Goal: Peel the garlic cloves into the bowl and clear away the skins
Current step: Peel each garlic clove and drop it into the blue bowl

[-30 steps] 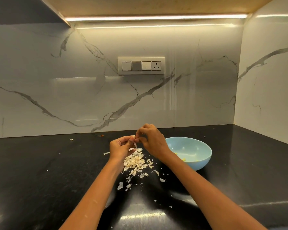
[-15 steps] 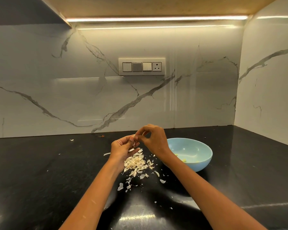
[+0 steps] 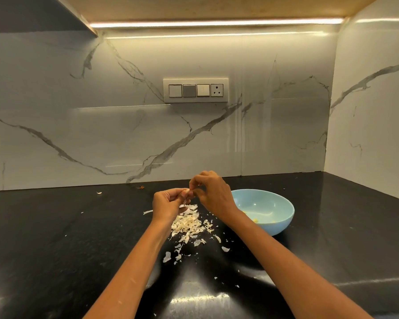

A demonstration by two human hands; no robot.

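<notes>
The garlic clove (image 3: 187, 191) was held above the black tabletop (image 3: 55, 238), pinched in the curled fingers of the left hand (image 3: 168, 202). The right hand (image 3: 211, 192) pinched at the clove's tip with thumb and forefinger. Directly below lay the pile of skins (image 3: 188, 224), with loose flakes scattered around it. The light blue bowl (image 3: 283, 217) stood just right of the pile, containing a few yellowish pieces.

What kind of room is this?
Most likely a home kitchen: a black counter against a marble-look wall, a switch panel under a lit cabinet, and hands peeling garlic beside a bowl.
</notes>
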